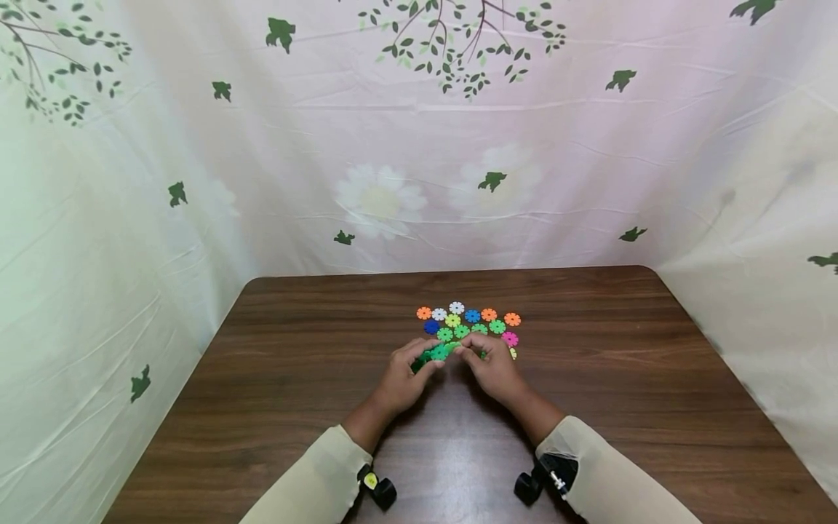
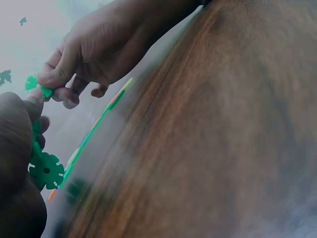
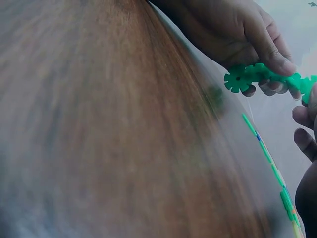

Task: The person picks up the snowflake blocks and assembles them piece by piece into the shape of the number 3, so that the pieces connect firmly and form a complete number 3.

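Several green notched discs, shaped like flowers, are joined into a short chain (image 1: 439,352) above the table. My left hand (image 1: 402,375) grips this chain between thumb and fingers, and one end disc (image 2: 46,170) sticks out below the hand in the left wrist view. At the other end, my right hand (image 1: 494,371) pinches a green disc (image 3: 308,89) that meets the chain. Fingertips hide whether that disc is slotted in or only touching. Just beyond the hands, loose discs (image 1: 461,332) lie flat on the table.
The loose discs include orange (image 1: 512,319), white (image 1: 456,308), blue (image 1: 472,316), yellow and pink (image 1: 510,338) ones. They lie on a dark wooden table (image 1: 294,349). A pale printed cloth (image 1: 419,145) hangs behind and at both sides.
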### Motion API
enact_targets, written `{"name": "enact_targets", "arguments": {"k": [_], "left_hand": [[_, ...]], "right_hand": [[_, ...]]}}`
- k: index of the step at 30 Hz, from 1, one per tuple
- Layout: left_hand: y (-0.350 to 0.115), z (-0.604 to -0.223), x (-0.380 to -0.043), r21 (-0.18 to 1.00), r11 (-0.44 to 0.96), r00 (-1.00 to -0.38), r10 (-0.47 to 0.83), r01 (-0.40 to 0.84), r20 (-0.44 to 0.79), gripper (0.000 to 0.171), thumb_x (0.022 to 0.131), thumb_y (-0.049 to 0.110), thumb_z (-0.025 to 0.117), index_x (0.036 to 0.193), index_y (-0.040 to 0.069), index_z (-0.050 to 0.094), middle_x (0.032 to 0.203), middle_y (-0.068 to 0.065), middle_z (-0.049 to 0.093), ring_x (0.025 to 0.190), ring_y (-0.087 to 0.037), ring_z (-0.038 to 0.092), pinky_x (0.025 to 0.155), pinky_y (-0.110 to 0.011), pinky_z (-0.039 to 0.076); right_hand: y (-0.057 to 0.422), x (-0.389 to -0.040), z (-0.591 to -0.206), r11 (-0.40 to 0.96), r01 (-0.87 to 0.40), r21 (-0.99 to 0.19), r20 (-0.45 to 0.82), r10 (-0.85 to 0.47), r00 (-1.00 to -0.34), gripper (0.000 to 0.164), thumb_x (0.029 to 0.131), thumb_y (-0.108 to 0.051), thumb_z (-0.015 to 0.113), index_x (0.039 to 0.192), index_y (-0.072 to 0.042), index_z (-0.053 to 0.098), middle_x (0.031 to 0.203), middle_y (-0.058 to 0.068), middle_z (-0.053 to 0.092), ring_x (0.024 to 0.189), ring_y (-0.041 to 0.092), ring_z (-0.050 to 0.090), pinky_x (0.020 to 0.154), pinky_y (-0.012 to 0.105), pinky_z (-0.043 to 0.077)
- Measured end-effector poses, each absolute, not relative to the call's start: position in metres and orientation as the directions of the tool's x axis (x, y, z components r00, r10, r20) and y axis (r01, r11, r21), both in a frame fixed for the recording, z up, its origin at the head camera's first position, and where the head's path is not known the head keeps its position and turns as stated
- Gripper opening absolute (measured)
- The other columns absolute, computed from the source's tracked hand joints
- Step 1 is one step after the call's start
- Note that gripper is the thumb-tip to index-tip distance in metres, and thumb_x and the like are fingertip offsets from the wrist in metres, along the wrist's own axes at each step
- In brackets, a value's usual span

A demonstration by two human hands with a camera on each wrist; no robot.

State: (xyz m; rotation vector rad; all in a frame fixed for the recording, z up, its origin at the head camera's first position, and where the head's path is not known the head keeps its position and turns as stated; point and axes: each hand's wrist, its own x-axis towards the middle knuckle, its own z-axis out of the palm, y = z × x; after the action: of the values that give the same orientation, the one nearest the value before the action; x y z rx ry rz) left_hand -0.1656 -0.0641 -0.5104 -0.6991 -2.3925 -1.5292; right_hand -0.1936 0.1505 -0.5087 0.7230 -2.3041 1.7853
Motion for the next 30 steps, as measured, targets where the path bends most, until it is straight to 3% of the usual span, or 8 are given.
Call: {"name": "enact_targets", "arguments": {"k": [6,12,20,30], "left_hand": [[-0.0627,-0.5062,-0.1616,0.833,0.327,-0.888,0.271,0.447,0.371,0.037,0.104,0.011,0.074,0.137,-0.004,0.071,0.134,-0.02,0.075,0.12,-0.031,0.072,0.1,-0.03,0.059],[-0.0603,-0.5054,-0.1603,0.843,0.323,-0.897,0.255,0.431,0.361,0.037,0.103,0.011,0.074,0.137,-0.003,0.072,0.132,-0.019,0.076,0.12,-0.032,0.073,0.1,-0.029,0.059],[-0.0603,-0.5053,-0.1598,0.851,0.315,-0.902,0.25,0.419,0.352,0.039,0.102,0.01,0.075,0.137,-0.004,0.072,0.137,-0.023,0.074,0.127,-0.036,0.072,0.102,-0.029,0.059],[-0.0595,-0.5075,-0.1619,0.817,0.318,-0.875,0.237,0.481,0.423,0.04,0.104,0.009,0.075,0.14,-0.005,0.069,0.131,-0.018,0.075,0.113,-0.024,0.073,0.097,-0.029,0.06]], "right_hand": [[0.1511,-0.1942,-0.5095,0.192,-0.474,-0.859,0.408,-0.303,-0.861,0.012,0.101,-0.005,0.074,0.092,0.004,0.077,0.088,0.019,0.077,0.08,0.005,0.063,0.074,0.023,0.054],[0.1507,-0.1942,-0.5118,0.208,-0.511,-0.834,0.446,-0.292,-0.846,0.013,0.099,-0.004,0.075,0.088,0.003,0.076,0.084,0.019,0.076,0.077,0.007,0.064,0.071,0.023,0.053],[0.1489,-0.1929,-0.5099,0.192,-0.452,-0.871,0.377,-0.329,-0.866,0.016,0.103,-0.005,0.071,0.09,0.003,0.075,0.085,0.02,0.075,0.079,0.012,0.066,0.074,0.024,0.054],[0.1487,-0.1945,-0.5078,0.179,-0.492,-0.852,0.426,-0.307,-0.851,0.011,0.102,-0.001,0.071,0.096,0.0,0.08,0.091,0.018,0.077,0.085,0.011,0.067,0.076,0.024,0.056]]}}
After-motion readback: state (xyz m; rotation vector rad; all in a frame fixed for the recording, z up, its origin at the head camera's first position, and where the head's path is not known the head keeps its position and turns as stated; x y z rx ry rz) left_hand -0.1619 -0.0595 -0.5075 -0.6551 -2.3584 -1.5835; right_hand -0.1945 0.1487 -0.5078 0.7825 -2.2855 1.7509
